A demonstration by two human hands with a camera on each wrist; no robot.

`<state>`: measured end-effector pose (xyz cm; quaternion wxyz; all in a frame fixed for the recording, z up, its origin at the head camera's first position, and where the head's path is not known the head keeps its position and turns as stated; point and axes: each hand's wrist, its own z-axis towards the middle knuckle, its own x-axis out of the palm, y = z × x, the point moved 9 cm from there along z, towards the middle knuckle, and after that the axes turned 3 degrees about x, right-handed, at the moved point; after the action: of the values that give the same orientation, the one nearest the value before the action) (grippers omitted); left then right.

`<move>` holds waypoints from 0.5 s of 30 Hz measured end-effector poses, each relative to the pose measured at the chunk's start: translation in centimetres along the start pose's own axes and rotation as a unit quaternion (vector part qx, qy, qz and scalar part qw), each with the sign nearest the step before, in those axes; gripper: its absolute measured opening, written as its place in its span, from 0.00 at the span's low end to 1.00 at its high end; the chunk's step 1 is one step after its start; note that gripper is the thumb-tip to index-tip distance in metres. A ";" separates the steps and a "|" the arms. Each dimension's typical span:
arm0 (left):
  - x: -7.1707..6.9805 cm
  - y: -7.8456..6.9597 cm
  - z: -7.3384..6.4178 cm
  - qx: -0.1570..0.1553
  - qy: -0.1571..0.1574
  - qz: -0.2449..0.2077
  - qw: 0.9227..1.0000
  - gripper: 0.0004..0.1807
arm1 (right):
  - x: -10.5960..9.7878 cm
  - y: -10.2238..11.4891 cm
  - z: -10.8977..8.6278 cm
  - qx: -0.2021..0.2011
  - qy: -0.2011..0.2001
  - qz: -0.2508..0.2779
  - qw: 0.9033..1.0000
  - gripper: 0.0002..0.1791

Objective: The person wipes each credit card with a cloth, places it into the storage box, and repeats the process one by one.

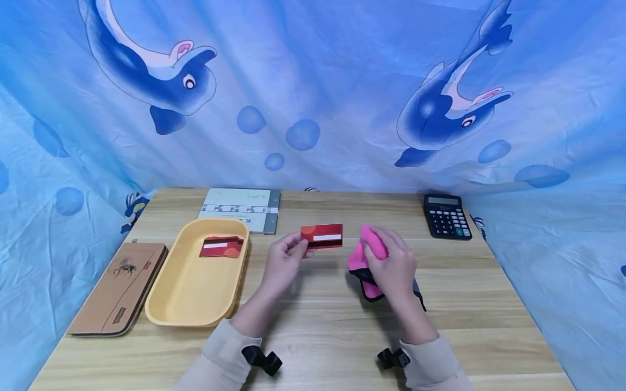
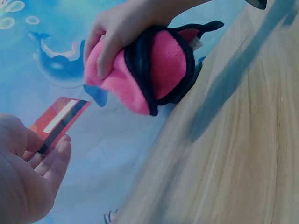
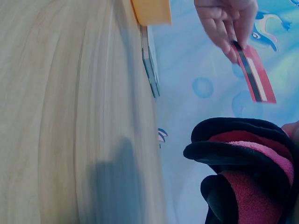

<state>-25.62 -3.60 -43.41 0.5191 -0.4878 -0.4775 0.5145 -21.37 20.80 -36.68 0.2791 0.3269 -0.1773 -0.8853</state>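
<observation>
Between thumb and fingers, my left hand (image 1: 286, 259) pinches a red bank card (image 1: 321, 237) by its left end, with the dark stripe and white strip facing me. My right hand (image 1: 395, 266) grips a bunched pink cloth (image 1: 359, 260) with black edging, just right of the card and apart from it. In the left wrist view the cloth (image 2: 168, 65) hangs in folds below the fingers. The right wrist view shows its black edges (image 3: 233, 128) close up, with most of the right hand out of frame. More red cards (image 1: 221, 247) lie in the yellow tray (image 1: 188, 296) at the left.
A brown wallet (image 1: 119, 288) lies left of the tray. Behind the tray is a grey-white book (image 1: 266, 212), partly covered by the tray's rim. A black calculator (image 1: 447, 216) sits at the back right. A blue dolphin-print curtain (image 1: 342, 98) surrounds the wooden table (image 1: 323, 336).
</observation>
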 end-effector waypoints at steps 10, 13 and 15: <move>-4.3 -1.1 -0.4 -0.015 -0.039 0.027 0.999 0.19 | -0.5 -0.6 0.2 -0.003 -0.011 0.012 1.000 0.19; -6.1 -1.6 -0.4 -0.019 -0.064 0.049 0.997 0.21 | -0.5 -0.8 0.1 0.003 -0.011 0.013 1.000 0.19; -7.4 -2.0 -0.5 -0.018 -0.078 0.055 0.995 0.22 | -0.5 -1.0 0.1 0.006 -0.012 0.014 1.000 0.19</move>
<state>-25.12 -11.01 -41.41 0.4426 -0.4812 -0.4982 0.5695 -21.48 21.87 -36.89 0.2874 0.3159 -0.1902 -0.8840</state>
